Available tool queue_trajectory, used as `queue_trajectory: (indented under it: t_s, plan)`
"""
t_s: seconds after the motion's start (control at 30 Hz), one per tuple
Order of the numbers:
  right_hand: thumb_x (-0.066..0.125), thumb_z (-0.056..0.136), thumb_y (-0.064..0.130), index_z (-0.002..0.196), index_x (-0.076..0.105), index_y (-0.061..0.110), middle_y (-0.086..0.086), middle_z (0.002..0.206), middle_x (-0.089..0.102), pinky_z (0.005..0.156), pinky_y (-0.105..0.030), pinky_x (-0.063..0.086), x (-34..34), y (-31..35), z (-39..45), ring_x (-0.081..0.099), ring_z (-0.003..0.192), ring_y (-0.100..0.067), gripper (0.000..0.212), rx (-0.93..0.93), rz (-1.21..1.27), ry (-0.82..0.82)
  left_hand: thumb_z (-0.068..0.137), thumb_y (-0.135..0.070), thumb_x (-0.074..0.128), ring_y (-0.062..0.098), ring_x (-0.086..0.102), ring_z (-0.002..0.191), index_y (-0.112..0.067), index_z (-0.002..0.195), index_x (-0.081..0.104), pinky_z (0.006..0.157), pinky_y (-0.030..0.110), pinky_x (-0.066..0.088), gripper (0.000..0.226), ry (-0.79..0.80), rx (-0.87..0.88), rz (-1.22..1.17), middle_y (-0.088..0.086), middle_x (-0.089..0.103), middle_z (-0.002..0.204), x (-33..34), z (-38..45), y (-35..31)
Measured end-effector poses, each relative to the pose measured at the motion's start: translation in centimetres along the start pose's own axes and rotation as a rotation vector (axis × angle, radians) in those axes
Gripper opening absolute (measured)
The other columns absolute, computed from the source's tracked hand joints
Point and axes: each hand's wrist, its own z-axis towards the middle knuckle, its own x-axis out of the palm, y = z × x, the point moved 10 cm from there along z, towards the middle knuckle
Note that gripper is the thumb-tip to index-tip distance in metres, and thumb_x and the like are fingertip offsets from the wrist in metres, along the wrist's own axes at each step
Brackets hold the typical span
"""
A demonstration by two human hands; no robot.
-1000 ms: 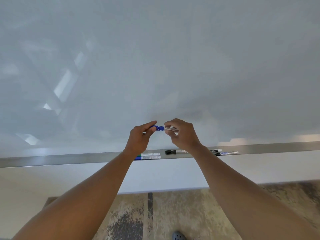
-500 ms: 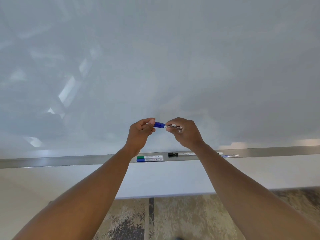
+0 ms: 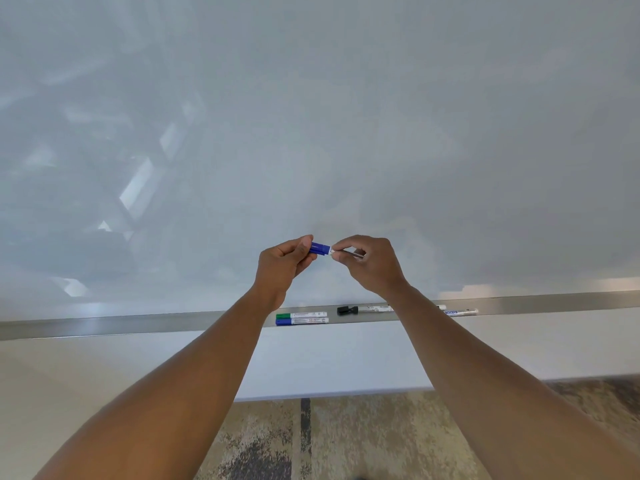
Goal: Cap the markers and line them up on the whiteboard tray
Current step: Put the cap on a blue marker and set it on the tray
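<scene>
Capping step, head view. The left hand (image 3: 282, 263) pinches a short blue plastic marker cap (image 3: 319, 249) between thumb and curled fingers; the right hand (image 3: 369, 263) pinches the slim white-and-silver marker barrel (image 3: 350, 253), most of which is hidden inside the fingers. Cap and barrel meet end to end in front of the glossy white whiteboard (image 3: 311, 116), held well above the long brushed-metal whiteboard tray (image 3: 138, 323). The cap appears to be on the barrel's end; whether it is fully seated cannot be told.

On the tray, just below the left wrist, a green-capped white marker (image 3: 300, 315) and a blue-capped white marker (image 3: 301, 321) lie side by side, parallel and touching or nearly so. To their right, apart from that pair, lies a black-capped white marker (image 3: 363, 309), partly hidden by the right forearm. Further right, a white marker with blue lettering (image 3: 460, 311) lies on the tray; its cap end is hidden.

Judgement: the step in hand is pressing this cap home. The next move calls for a firm axial push of both hands together, then lowering the capped marker onto the tray parallel to the green and blue pair. The markers to the right probably await the same alignment.
</scene>
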Motion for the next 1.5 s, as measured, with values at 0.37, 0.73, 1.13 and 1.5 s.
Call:
queue_trajectory:
  t_s: [0.37, 0.73, 1.13, 1.5]
  plan:
    - [0.073, 0.081, 0.027, 0.081, 0.073, 0.029, 0.025, 0.061, 0.062, 0.058, -0.024, 0.042, 0.0, 0.3, 0.4, 0.052, 0.053, -0.007, 0.003, 0.029, -0.04, 0.042, 0.091, -0.017, 0.066, 0.017, 0.071, 0.093, -0.011, 0.108, 0.072, 0.086, 0.023, 0.056, 0.019, -0.007, -0.019, 0.014, 0.005, 0.075, 0.101, -0.1, 0.2, 0.2]
    - [0.061, 0.088, 0.018, 0.09, 0.068, 0.032, 0.014, 0.086, 0.068, 0.063, -0.023, 0.043, 3.0, -5.2, -1.1, 0.056, 0.067, -0.007, 0.016, 0.091, -0.114, 0.256, 0.093, -0.011, 0.065, 0.019, 0.071, 0.098, -0.007, 0.117, 0.069, 0.089, 0.022, 0.055, 0.025, 0.031, -0.096, 0.191, 0.008, 0.073, 0.108, -0.8, 0.8, 5.4]
    - [0.053, 0.088, 0.008, 0.098, 0.067, 0.025, 0.002, 0.101, 0.067, 0.061, -0.034, 0.055, 5.0, -12.6, -2.0, 0.065, 0.085, -0.022, 0.024, 0.23, -0.197, 0.395, 0.09, -0.015, 0.067, 0.009, 0.066, 0.085, -0.025, 0.108, 0.074, 0.064, 0.008, 0.042, 0.022, 0.122, 0.008, 0.904, -0.006, 0.071, 0.101, 0.8, 3.0, 10.7]
    - [0.052, 0.092, 0.016, 0.105, 0.068, 0.026, 0.004, 0.103, 0.069, 0.069, -0.029, 0.046, 7.1, -17.7, -1.9, 0.061, 0.087, -0.02, 0.023, 0.243, -0.401, 0.524, 0.093, -0.026, 0.063, 0.01, 0.059, 0.1, -0.032, 0.11, 0.072, 0.08, 0.025, 0.046, 0.02, 0.073, 0.033, 1.215, -0.008, 0.068, 0.112, 1.1, 4.6, 14.9]
